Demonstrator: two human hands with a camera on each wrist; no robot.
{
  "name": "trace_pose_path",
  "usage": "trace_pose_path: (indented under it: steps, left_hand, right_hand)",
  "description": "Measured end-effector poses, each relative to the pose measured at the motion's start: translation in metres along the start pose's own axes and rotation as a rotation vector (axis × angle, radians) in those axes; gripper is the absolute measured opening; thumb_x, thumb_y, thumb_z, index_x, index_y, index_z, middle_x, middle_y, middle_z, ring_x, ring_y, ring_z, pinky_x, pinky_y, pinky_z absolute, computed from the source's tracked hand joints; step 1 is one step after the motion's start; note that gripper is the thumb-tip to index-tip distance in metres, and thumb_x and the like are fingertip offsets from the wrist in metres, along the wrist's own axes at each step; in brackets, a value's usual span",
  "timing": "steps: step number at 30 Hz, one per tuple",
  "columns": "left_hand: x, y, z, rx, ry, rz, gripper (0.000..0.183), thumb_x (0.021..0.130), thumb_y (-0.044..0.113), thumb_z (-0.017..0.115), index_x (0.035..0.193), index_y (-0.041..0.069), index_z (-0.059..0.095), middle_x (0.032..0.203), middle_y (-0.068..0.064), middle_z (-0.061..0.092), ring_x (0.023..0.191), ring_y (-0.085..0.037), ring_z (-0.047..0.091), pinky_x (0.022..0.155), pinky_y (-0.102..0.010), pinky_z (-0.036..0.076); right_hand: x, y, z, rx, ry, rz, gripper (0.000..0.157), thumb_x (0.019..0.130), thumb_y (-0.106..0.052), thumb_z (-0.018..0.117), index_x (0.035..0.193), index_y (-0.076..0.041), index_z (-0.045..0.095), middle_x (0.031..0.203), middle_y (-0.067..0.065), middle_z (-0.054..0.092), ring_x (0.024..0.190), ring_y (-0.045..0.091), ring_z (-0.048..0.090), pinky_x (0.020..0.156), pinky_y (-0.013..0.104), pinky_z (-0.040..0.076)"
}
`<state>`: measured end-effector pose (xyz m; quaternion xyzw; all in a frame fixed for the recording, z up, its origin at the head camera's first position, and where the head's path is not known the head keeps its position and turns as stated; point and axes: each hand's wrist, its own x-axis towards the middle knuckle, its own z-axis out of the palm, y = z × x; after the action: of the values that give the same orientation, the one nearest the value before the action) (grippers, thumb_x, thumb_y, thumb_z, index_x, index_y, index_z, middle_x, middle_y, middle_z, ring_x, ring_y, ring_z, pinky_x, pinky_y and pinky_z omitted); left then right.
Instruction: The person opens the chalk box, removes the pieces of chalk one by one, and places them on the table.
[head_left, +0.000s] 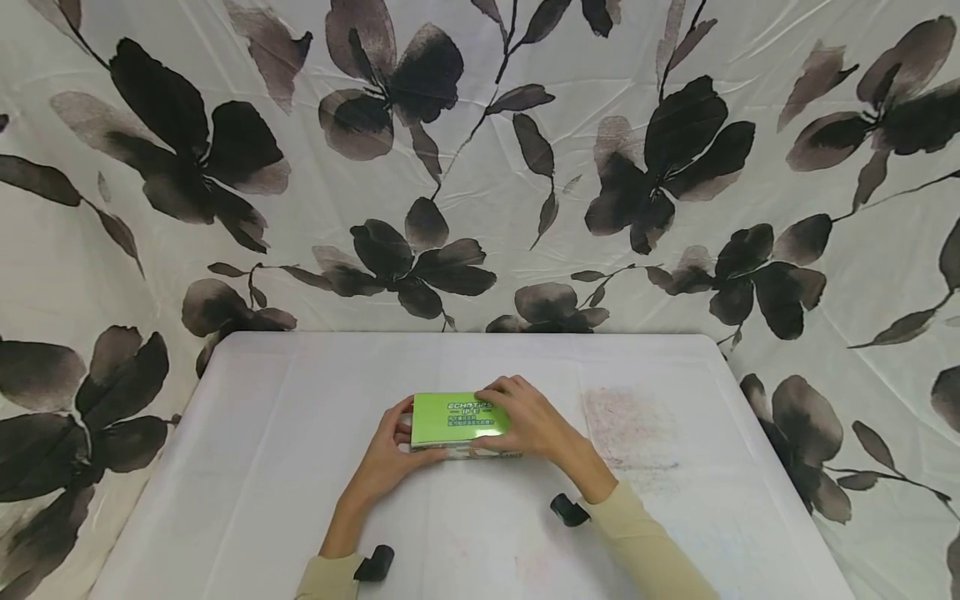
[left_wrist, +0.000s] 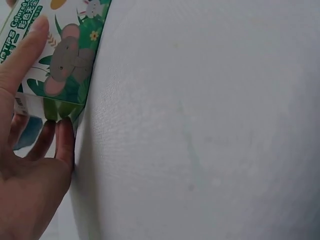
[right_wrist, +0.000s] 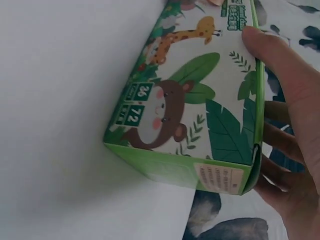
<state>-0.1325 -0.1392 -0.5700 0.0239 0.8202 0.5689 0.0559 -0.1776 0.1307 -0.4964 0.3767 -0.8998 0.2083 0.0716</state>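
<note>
A green cardboard box (head_left: 442, 421) with printed lettering on its lid lies on the white table. Cartoon animals decorate its long front side, a grey elephant near the left end and a brown bear near the right. My left hand (head_left: 386, 458) grips the left end, thumb along the front and fingers around the end and back. On the other side, my right hand (head_left: 536, 421) holds the box by its upper right part, thumb at the front top edge and fingers over the lid and behind. The lid looks closed; the contents are hidden.
The white table (head_left: 262, 467) has reddish smudges (head_left: 630, 425) to the right of the box. A floral cloth (head_left: 525, 183) hangs behind and beside the table. Black wrist cameras sit at the left wrist (head_left: 375, 563) and right wrist (head_left: 570, 510).
</note>
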Motion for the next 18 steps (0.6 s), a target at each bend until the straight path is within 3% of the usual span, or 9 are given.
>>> trace_pose_path:
  steps: [10,18]
  left_hand:
    - [0.0,0.0,0.002,0.001,0.024,0.012,0.107,0.073,0.031,0.096,0.158,0.015,0.034,0.129,-0.007,0.049,0.1,-0.021,0.052,0.08,-0.025,0.047]
    - [0.001,-0.001,0.002,-0.001,0.03,0.015,0.107,0.072,0.033,0.096,0.158,0.015,0.035,0.125,-0.006,0.05,0.099,-0.021,0.053,0.078,-0.024,0.047]
  right_hand:
    - [0.014,0.006,-0.008,-0.132,-0.039,-0.109,0.064,0.074,-0.057,0.087,0.118,-0.011,0.078,0.105,-0.001,0.073,0.088,0.013,0.063,0.069,0.025,0.052]
    - [0.024,0.01,-0.019,-0.025,-0.118,-0.085,0.058,0.077,-0.052,0.086,0.116,-0.01,0.079,0.101,-0.002,0.074,0.085,0.01,0.066,0.075,0.027,0.055]
